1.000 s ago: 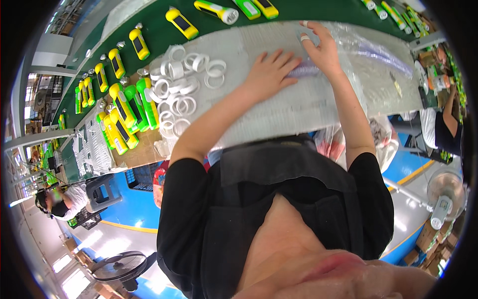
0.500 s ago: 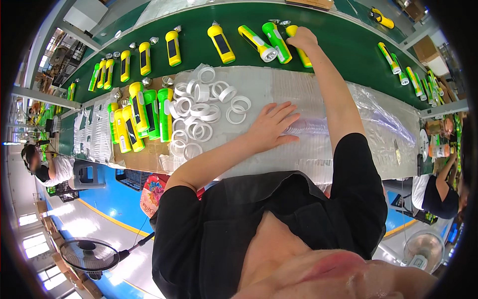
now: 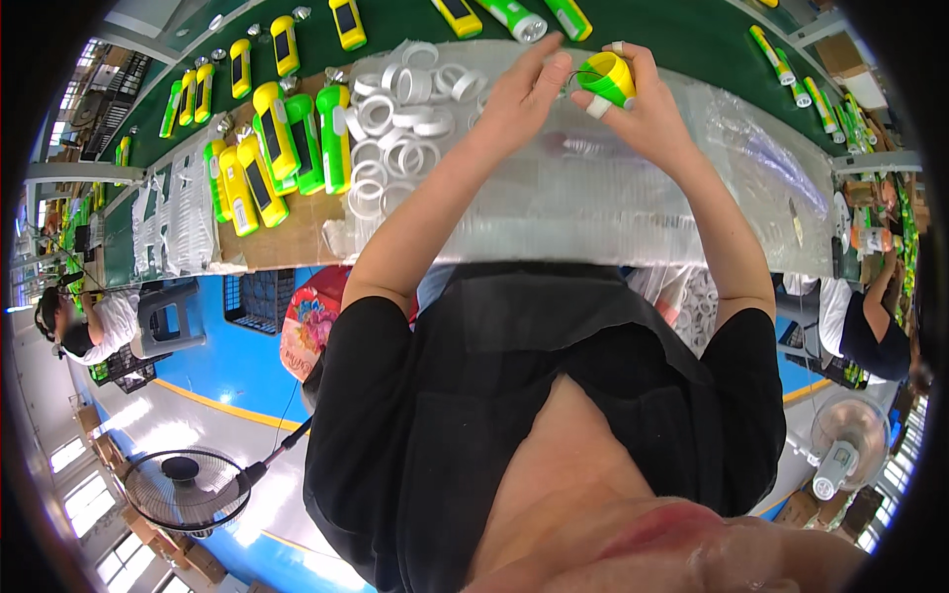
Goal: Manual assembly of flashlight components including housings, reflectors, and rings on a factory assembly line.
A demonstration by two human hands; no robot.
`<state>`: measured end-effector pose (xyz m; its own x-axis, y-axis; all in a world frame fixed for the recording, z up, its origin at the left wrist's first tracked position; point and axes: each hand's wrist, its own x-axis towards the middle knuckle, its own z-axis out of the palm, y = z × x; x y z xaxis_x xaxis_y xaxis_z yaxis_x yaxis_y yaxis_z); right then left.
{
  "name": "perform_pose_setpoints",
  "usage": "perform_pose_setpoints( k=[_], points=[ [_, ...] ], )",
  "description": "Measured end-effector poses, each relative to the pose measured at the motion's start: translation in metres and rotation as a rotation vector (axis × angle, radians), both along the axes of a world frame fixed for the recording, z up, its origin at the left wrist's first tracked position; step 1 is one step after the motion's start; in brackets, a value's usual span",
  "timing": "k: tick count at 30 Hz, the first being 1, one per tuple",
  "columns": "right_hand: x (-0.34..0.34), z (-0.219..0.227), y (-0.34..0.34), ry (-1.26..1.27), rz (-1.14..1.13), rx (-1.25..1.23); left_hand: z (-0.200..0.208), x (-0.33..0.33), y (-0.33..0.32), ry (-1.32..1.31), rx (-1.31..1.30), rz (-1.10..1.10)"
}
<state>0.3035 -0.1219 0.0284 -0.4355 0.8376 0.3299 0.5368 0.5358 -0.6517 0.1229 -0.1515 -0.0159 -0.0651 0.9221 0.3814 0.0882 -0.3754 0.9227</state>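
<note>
My right hand [image 3: 650, 117] grips a yellow-and-green flashlight body [image 3: 605, 79], its round open end turned up toward me and a thin wire showing at the rim. Just left of it is my left hand [image 3: 519, 99], slightly blurred, fingers stretched out and thumb apart, with nothing visible in it. Close to the left forearm lies a pile of white plastic rings [image 3: 430, 123]. A green flashlight [image 3: 514, 18] with a clear lens lies beyond my left fingertips, and another green flashlight [image 3: 568, 18] rests beside it.
Several yellow and green flashlights [image 3: 275, 128] are bunched on cardboard at the left. More stand in a row along the green belt [image 3: 316, 54], small silvery reflectors near them. Clear plastic sheeting [image 3: 613, 212] covers the worktop. People sit at both sides; a fan [image 3: 188, 489] stands lower left.
My right hand has drawn a flashlight body back from the green belt and tipped its open end up. My left hand has risen from the worktop toward it. The view has shifted.
</note>
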Motion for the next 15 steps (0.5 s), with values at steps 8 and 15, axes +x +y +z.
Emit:
perform_pose_setpoints(
  k=[8, 15],
  points=[
    [-0.008, -0.038, -0.109, 0.335, 0.195, -0.373, 0.001, -0.016, -0.079, 0.103, 0.144, -0.008],
    [-0.019, -0.039, -0.148, 0.571, 0.372, -0.712, -0.002, -0.025, -0.113, 0.205, 0.017, -0.053]
  ],
)
